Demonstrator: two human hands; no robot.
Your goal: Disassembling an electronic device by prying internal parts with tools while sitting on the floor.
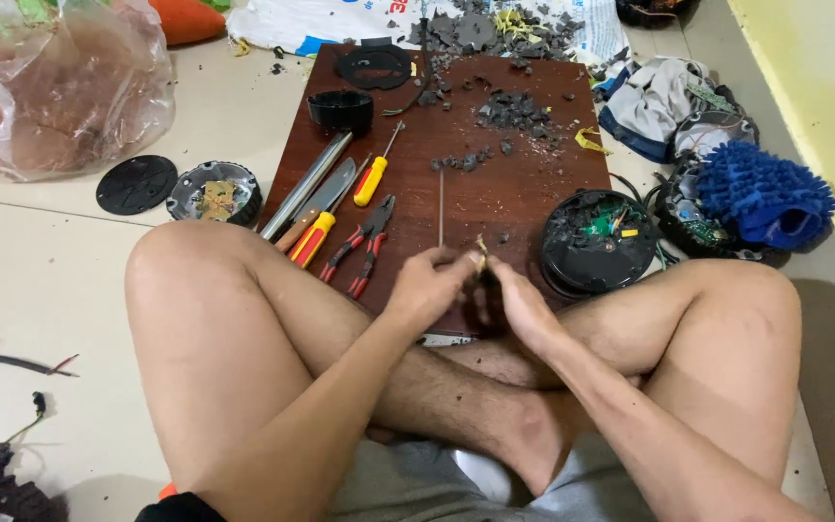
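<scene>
I sit cross-legged on the floor, both hands meeting over the near edge of a dark red-brown wooden board [533,184]. My left hand [429,288] and my right hand [519,304] pinch a small yellowish piece [481,253] between their fingertips. A dark object lies partly hidden under the hands. Left of the hands, on the board, lie red-handled pliers [364,242], two yellow-and-red screwdrivers [371,180], a knife and a metal bar [303,187]. A thin metal rod [441,205] lies just beyond my left fingers.
An opened round black casing with a green circuit board [596,242] sits right of the hands. Dark broken fragments [519,108] litter the board's far end. A blue mop pad [763,193], a black round lid [135,184], another round casing [215,191] and a plastic bag [55,82] lie around.
</scene>
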